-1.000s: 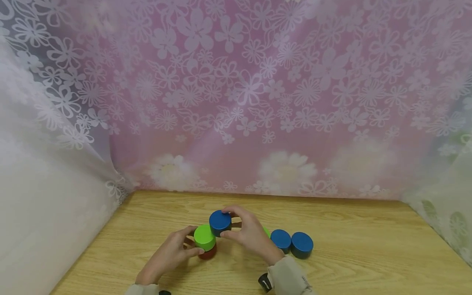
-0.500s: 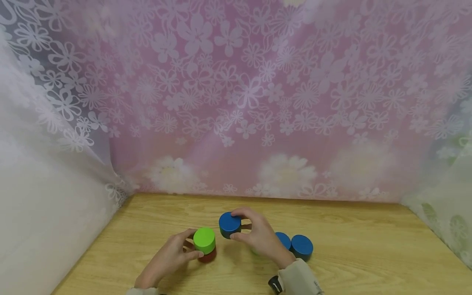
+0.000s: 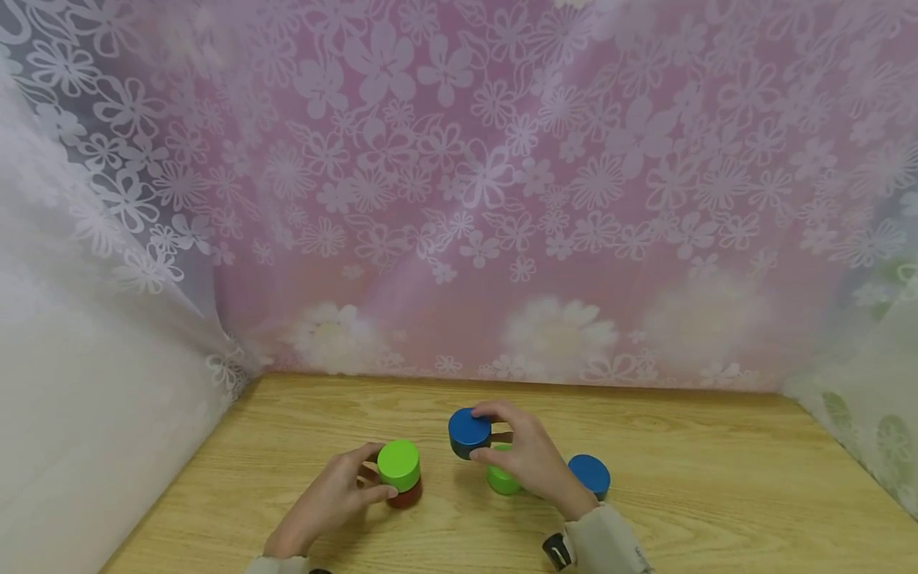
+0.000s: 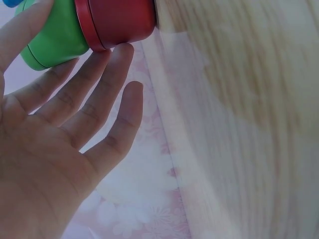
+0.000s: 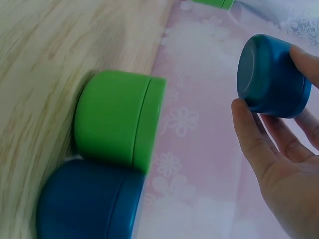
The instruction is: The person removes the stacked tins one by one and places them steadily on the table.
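Note:
In the head view a lidded green tin (image 3: 398, 464) sits on top of a red tin (image 3: 406, 496), which stands on the table. My left hand (image 3: 331, 494) grips this stack from the left, thumb in front and fingers behind. The left wrist view shows fingertips against the green tin (image 4: 57, 37) and near its seam with the red one (image 4: 122, 21). To the right, my right hand (image 3: 532, 458) pinches a blue tin (image 3: 469, 432) between thumb and fingers. That tin (image 5: 271, 77) is held above the table in the right wrist view.
Below the right hand stands another green tin (image 3: 504, 476), partly covered by it. A blue tin (image 3: 590, 476) stands farther right; in the right wrist view a blue tin (image 5: 82, 204) touches the green one. A floral curtain (image 3: 459, 199) hangs behind the wooden table (image 3: 703, 478).
My right hand has carried the blue tin rightward, away from the green-and-red stack. The loose green tin has come more into view. My left hand has stayed on the stack.

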`<state>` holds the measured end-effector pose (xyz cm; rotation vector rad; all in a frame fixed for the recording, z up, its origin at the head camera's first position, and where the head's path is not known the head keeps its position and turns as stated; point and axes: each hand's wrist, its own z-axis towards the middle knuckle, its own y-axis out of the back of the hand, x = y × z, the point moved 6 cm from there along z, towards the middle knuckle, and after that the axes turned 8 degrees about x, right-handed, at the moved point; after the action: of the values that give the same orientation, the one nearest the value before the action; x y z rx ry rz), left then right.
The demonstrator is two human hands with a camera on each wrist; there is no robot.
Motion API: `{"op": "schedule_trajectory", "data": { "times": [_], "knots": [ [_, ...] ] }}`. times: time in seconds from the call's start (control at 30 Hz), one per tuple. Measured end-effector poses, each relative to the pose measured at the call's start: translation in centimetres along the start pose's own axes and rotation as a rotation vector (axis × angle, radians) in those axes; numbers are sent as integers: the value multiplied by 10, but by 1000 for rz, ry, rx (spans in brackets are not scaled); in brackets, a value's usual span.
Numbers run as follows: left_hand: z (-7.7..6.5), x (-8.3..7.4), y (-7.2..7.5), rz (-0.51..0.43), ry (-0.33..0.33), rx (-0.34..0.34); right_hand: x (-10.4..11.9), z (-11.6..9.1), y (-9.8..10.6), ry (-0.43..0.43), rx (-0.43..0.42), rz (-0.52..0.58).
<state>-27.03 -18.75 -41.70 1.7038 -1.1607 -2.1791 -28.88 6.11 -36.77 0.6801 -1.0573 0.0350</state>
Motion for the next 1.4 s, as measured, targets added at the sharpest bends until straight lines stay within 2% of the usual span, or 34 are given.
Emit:
{"op": "schedule_trajectory", "data": {
  "times": [0.5,0.73,1.07,1.4],
  "knots": [
    [-1,0,1,-7,-1,-1,-8,-10,17,-12,-43,-33],
    [-1,0,0,-11,-1,7,-11,-18,27,9,-54,-38],
    [0,-1,0,-8,2,4,-19,-25,43,-57,-84,-46],
    [-2,-3,1,-9,10,4,-24,-35,55,-69,-99,-63]
  ]
}}
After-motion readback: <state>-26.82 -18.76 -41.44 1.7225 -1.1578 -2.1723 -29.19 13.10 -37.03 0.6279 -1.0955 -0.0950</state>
